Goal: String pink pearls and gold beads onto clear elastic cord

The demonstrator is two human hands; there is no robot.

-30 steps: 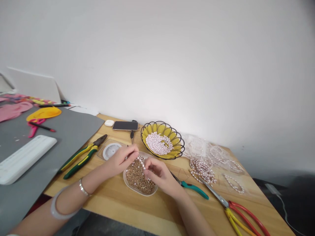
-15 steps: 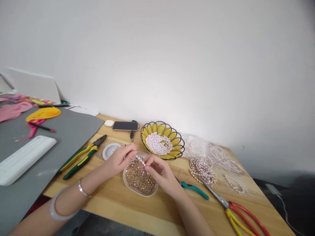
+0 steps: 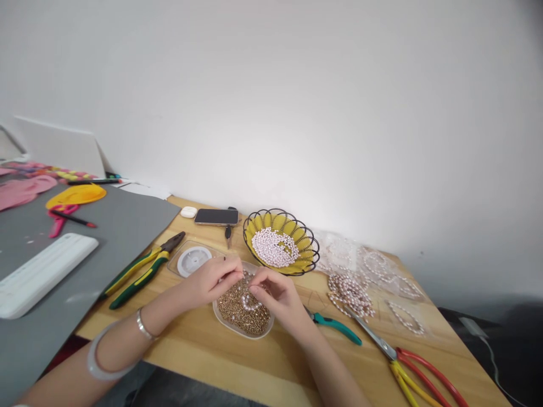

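A short strand of pale, shiny beads (image 3: 250,306) hangs in a curve between my two hands, over a clear plastic tub (image 3: 244,336) of small gold-brown beads (image 3: 240,316). The fingers of my left hand (image 3: 218,278) are pinched together at the strand's left end. Thumb and forefinger of my right hand (image 3: 278,297) pinch its other end, close to the left fingertips. Any thread between the fingertips is too fine to make out. Behind the tub, a black wire basket (image 3: 314,257) with a yellow lining holds many loose pale-pink beads (image 3: 274,247).
Left of the hands lie yellow-green pliers (image 3: 144,268) and a white spool (image 3: 193,260). A phone (image 3: 216,216) rests at the back. To the right are teal-handled pliers (image 3: 337,327), bead strands (image 3: 352,294), bagged bracelets (image 3: 377,265) and large red-and-yellow scissors (image 3: 394,353).
The strand was stretched fairly straight between my hands and now droops in a loop over the tub. My left fingertips have moved slightly right, nearer my right hand.
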